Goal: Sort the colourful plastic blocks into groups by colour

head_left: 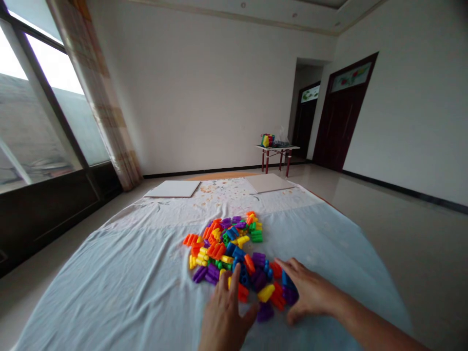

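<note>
A loose pile of coloured plastic building blocks (pixel 215 251) in orange, yellow, purple, blue and green lies on the cloth in front of me. My left hand (pixel 226 314) is at the pile's near edge, fingers spread, its fingertips beside an orange block (pixel 243 293). Curved around the right side of the heap is my right hand (pixel 310 290), thumb and fingers apart, next to a dark purple block (pixel 290 295). Between the two hands are a yellow block (pixel 266 293) and a purple block (pixel 265 312). Neither hand visibly grips a block; some fingertip contact is hard to judge.
A pale blue cloth (pixel 146 282) with folds covers the table. Two flat boards, a white one (pixel 173 188) and a beige one (pixel 268 183), lie at its far end. Beyond stands a small table (pixel 278 147) bearing a colourful bag (pixel 267 140) and a plastic bag (pixel 281 139).
</note>
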`<state>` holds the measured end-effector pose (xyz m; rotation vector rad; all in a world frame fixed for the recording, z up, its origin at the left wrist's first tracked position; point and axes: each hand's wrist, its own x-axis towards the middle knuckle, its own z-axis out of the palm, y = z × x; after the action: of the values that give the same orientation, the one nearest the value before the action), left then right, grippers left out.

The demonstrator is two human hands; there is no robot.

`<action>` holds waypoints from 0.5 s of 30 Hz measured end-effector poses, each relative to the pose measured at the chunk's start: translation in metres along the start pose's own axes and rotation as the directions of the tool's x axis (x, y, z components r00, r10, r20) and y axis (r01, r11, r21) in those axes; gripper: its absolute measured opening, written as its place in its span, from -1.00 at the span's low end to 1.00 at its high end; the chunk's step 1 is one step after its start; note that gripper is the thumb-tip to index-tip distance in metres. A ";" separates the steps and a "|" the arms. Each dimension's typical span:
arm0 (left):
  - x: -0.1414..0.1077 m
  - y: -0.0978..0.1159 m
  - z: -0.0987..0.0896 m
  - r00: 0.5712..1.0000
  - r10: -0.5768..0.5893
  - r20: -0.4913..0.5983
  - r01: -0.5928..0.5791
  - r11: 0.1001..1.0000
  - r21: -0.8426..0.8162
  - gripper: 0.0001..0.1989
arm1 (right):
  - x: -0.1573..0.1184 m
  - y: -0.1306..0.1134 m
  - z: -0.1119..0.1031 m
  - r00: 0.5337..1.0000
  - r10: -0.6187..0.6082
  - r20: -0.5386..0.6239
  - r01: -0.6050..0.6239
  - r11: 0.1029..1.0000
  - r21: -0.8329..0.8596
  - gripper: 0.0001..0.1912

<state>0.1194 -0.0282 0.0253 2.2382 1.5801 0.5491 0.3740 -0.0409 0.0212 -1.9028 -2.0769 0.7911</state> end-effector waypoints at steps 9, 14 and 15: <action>0.029 0.029 -0.005 0.974 -0.103 0.204 0.105 0.994 0.003 0.18 | 0.043 -0.029 0.014 0.976 -0.206 -0.063 0.216 0.923 0.318 0.23; 0.039 0.010 0.029 0.998 -0.035 0.042 0.047 0.947 -0.317 0.01 | 0.053 -0.045 0.015 0.962 -0.265 -0.073 0.244 0.700 0.671 0.08; 0.043 0.005 0.033 0.999 -0.033 -0.026 0.020 0.922 -0.386 -0.08 | 0.056 -0.050 0.014 0.965 -0.259 -0.048 0.205 0.625 0.754 0.05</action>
<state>0.1533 0.0085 0.0037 1.9170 1.3710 0.8143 0.3168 0.0095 0.0247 -1.1208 -1.5637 1.3850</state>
